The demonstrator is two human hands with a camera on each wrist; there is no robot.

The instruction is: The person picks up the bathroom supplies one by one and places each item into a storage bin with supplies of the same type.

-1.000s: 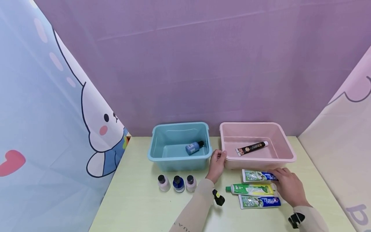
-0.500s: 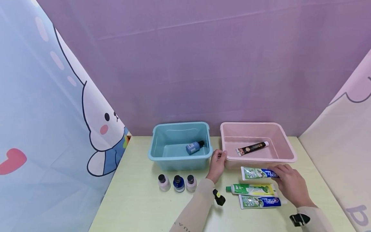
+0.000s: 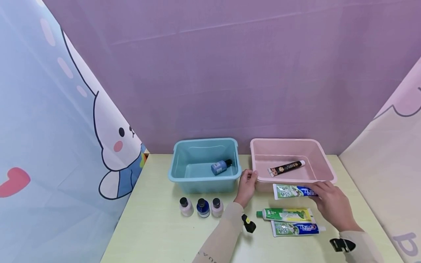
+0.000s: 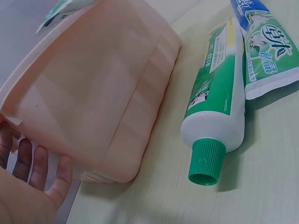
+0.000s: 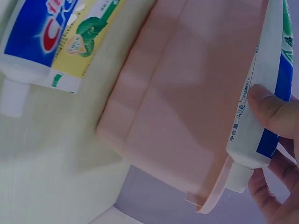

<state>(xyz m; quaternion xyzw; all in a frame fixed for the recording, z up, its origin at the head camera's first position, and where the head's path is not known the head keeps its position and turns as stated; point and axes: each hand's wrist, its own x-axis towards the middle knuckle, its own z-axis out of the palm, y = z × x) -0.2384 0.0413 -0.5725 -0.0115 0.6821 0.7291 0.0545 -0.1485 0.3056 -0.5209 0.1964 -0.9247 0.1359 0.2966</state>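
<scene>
My right hand [image 3: 332,202] pinches a blue, green and white toothpaste tube [image 3: 291,191] near its cap end. It holds the tube up at the front wall of the pink bin [image 3: 296,181]; in the right wrist view the white cap [image 5: 239,177] overlaps the bin's rim. At the bin's left front corner, my left hand [image 3: 246,188] grips the rim, its fingers [image 4: 38,168] around the edge in the left wrist view. Inside the bin lies a black tube [image 3: 286,168]. A green and yellow toothpaste tube [image 3: 287,215] and another blue-green toothpaste tube [image 3: 294,229] lie side by side on the table.
A teal bin [image 3: 204,186] stands left of the pink one, with a blue bottle [image 3: 219,167] lying inside. In front of it stand two pale bottles [image 3: 186,208] and a dark blue bottle [image 3: 203,209]. A purple cloth [image 3: 230,73] hangs behind the table.
My right hand has lifted the toothpaste tube off the table and moved it toward the pink bin's front rim. The left hand stays at the bin's corner.
</scene>
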